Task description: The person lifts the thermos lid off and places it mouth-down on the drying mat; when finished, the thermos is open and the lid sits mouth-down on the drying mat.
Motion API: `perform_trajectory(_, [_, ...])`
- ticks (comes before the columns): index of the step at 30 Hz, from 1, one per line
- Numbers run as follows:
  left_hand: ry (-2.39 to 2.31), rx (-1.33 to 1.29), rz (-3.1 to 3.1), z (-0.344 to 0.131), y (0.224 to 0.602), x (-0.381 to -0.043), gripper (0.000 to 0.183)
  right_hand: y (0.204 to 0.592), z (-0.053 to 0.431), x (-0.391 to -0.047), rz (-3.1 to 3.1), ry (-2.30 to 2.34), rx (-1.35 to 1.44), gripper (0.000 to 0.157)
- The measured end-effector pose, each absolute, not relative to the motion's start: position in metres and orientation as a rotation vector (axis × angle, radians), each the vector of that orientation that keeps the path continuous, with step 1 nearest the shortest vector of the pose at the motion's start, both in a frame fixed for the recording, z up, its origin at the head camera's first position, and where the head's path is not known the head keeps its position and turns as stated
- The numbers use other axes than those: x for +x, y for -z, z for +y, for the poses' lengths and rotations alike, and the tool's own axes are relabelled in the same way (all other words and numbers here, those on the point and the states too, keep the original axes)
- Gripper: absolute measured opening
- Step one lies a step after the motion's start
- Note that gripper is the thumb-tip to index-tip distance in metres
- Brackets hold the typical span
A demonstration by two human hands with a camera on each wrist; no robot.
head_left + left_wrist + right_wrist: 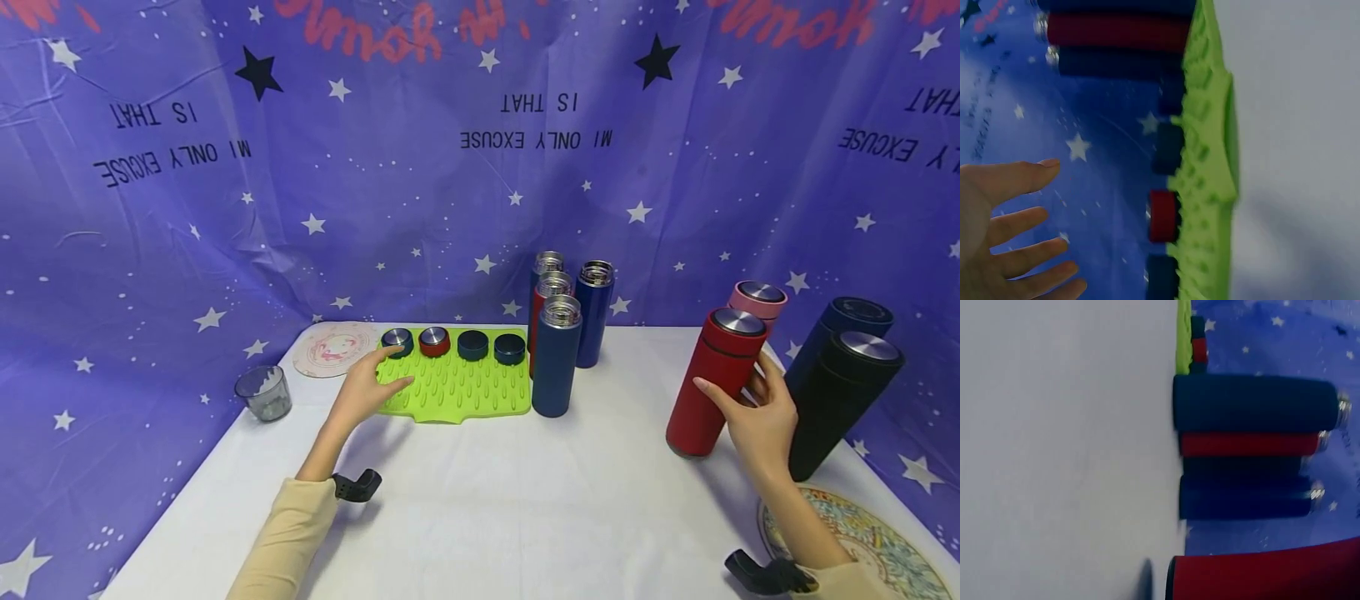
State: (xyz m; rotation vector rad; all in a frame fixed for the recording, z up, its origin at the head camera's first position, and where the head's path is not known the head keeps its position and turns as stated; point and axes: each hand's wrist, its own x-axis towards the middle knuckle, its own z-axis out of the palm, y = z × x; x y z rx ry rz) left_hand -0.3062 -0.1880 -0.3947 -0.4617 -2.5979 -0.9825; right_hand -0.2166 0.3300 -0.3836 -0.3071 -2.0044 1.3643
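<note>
My right hand (761, 421) holds a red thermos bottle (708, 392) at the right, thumb on its near side and fingers round the far side. The bottle has its red lid with a silver top on. In the right wrist view only part of this red bottle (1266, 572) shows, along the lower edge. My left hand (365, 387) hovers over the green drying mat (450, 387), fingers spread and apart from the lids in the left wrist view. Nearest to it are a dark blue lid (397, 342) and a red lid (1163, 216).
Beside the mat stand several uncapped bottles, a blue one (555, 362) in front. Pink (757, 298), dark blue (858, 321) and black (843, 408) capped bottles stand near my right hand. A glass cup (266, 393), a round mat (330, 350) and a patterned placemat (870, 533) lie about.
</note>
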Motion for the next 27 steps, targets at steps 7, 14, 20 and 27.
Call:
perform_trajectory(7, [1.020,-0.618,-2.540,-0.154,0.363,-0.288,0.060,0.370,0.304,-0.204,-2.033,-1.374,-0.141,0.078])
perform_trajectory(14, [1.064,-0.781,-2.476,-0.122,0.337,-0.270,0.062,0.357,0.268,-0.194,-2.054,-1.412,0.106,0.077])
perform_trajectory(20, [1.112,-0.875,-2.420,-0.104,0.316,-0.256,0.064,0.342,0.240,-0.190,-2.116,-1.391,0.287,0.079])
perform_trajectory(27, [1.238,-1.014,-2.339,-0.089,0.304,-0.247,0.068,0.329,0.212,-0.194,-2.168,-1.354,0.475,0.080])
